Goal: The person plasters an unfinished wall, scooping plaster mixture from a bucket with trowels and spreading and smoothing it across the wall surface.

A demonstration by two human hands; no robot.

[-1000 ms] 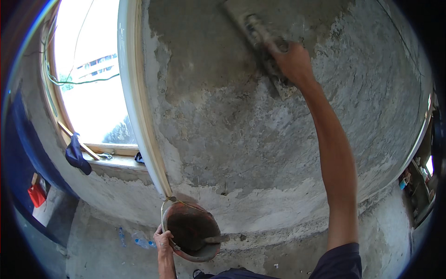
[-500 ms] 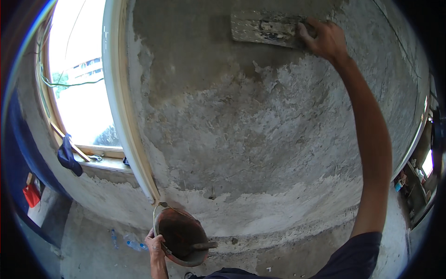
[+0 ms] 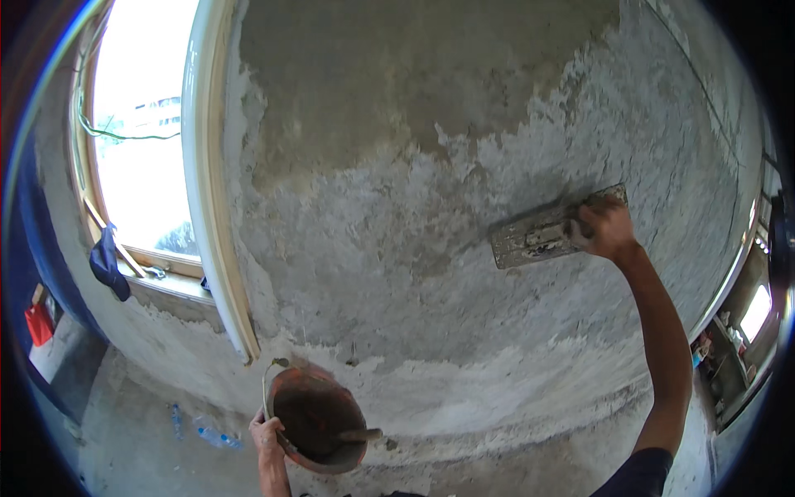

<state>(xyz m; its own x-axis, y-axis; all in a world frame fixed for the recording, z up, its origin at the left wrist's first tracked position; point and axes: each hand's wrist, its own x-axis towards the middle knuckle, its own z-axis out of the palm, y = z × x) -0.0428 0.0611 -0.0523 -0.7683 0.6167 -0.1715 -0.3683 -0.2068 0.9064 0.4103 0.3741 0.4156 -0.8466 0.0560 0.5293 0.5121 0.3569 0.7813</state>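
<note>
My right hand (image 3: 609, 228) is closed around the handle of a worn, plaster-crusted float (image 3: 542, 238). The float lies against or very close to the rough grey wall (image 3: 373, 240), right of the middle and below the smooth, darker plaster (image 3: 356, 74). Low in the view, my left hand (image 3: 267, 434) grips the rim of an orange-red bucket (image 3: 308, 383) on its left side. A tool handle (image 3: 360, 434) sticks out over the bucket's right rim; the rest of that tool is hidden inside, where it looks dark.
At left is a bright window (image 3: 145, 166) with a pale pipe (image 3: 211, 182) beside it. A dark blue cap (image 3: 109, 265) hangs at the sill. Plastic bottles (image 3: 217, 436) lie on the floor at lower left, and a red object (image 3: 38, 325) stands at far left.
My right hand has brought the float down from the smooth upper plaster to the rougher wall below, tilting it. My left hand still holds the bucket. The view has shifted slightly.
</note>
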